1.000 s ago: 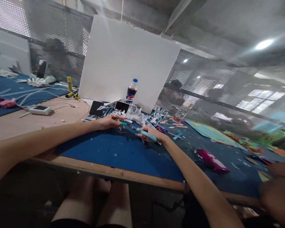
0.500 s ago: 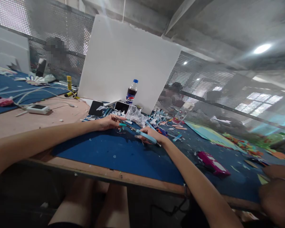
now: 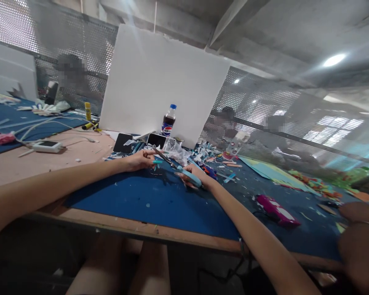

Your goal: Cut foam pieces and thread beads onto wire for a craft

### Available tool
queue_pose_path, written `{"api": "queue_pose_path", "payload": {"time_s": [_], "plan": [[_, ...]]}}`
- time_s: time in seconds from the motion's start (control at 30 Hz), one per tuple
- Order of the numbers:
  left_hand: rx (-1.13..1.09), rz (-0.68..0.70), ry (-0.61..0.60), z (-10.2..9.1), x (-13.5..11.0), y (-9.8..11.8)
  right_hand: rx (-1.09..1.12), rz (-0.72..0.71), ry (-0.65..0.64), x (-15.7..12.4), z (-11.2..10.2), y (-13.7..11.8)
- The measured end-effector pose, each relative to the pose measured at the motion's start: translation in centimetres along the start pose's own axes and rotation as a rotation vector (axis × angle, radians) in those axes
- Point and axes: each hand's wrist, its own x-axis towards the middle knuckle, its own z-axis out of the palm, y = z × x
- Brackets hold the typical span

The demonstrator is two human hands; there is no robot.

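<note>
My right hand [image 3: 196,175] is closed around the light blue handles of a pair of scissors [image 3: 189,176]. The blades point up and left, passing just beside the fingertips of my left hand [image 3: 141,159]. Those fingers are pinched on a small teal piece [image 3: 156,162], which looks like cut paper or foam with thin strips hanging down; its exact material is too small to tell. Both hands are above the blue mat [image 3: 135,200], near the middle of the table.
Behind my hands lie scraps [image 3: 204,151], a clear plastic bag [image 3: 176,149], a phone [image 3: 123,143] and a cola bottle [image 3: 168,122] before a white board [image 3: 166,82]. A magenta device [image 3: 276,210] sits to the right, near another person's arm [image 3: 361,246].
The scissor blades have tilted up slightly and stand a little farther from the teal piece. My left hand still pinches it; the view has shifted slightly.
</note>
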Motion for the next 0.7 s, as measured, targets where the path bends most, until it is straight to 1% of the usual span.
{"api": "queue_pose_path", "payload": {"time_s": [0.1, 0.2, 0.33, 0.47, 0.57, 0.63, 0.7], "plan": [[0.000, 0.001, 0.023, 0.2, 0.0, 0.2, 0.047, -0.025, 0.124, 0.5, 0.2, 0.7], [0.008, 0.010, 0.050, 0.2, 0.2, 0.2, 0.086, -0.086, 0.272, 1.1, 0.5, 1.1], [0.025, 0.022, 0.087, 0.2, 0.5, 0.0, 0.069, -0.173, 0.465, 1.4, 0.5, 1.3], [0.024, 0.038, 0.121, 0.0, 0.7, -0.2, -0.046, -0.242, 0.647, 1.4, 0.5, 1.3], [0.018, 0.035, 0.131, -0.2, 0.7, -0.2, -0.189, -0.247, 0.780, 1.2, 0.8, 1.1], [0.017, 0.028, 0.126, -0.2, 0.7, -0.1, -0.290, -0.232, 0.830, 1.0, 1.1, 0.9], [0.018, 0.020, 0.116, -0.1, 0.6, -0.1, -0.376, -0.215, 0.828, 0.8, 1.3, 0.7]]}}
